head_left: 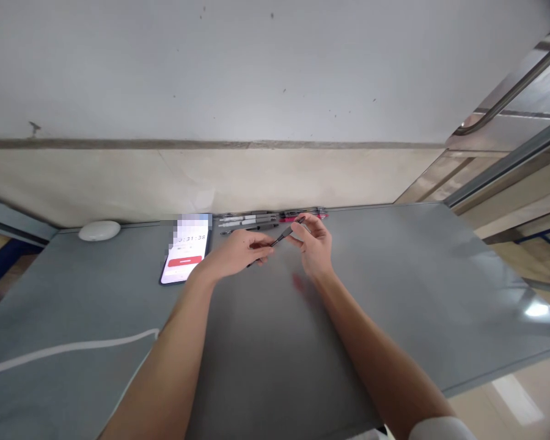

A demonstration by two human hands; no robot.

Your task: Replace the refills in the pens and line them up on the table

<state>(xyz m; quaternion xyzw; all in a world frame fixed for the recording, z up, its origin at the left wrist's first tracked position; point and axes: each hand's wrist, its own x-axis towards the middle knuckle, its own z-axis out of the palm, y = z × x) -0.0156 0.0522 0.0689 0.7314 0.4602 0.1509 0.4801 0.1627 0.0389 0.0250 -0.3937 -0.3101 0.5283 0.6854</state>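
Observation:
A slim dark pen (283,235) slants between my two hands above the grey table. My left hand (238,252) is closed around its lower left part, and a thin dark end pokes out below the fingers. At the upper right end, the thumb and fingers of my right hand (317,245) pinch the pen. Just behind my hands, several pens lie in a row along the wall. White and grey pens (245,220) are on the left, and red and black pens (319,212) are on the right, partly hidden by my right hand.
A phone (184,260) showing a running-time display lies left of my left hand. Farther left rests a white oval object (99,230). A white cable (73,347) crosses the left of the table (417,293). The wall (256,174) borders the table's back edge.

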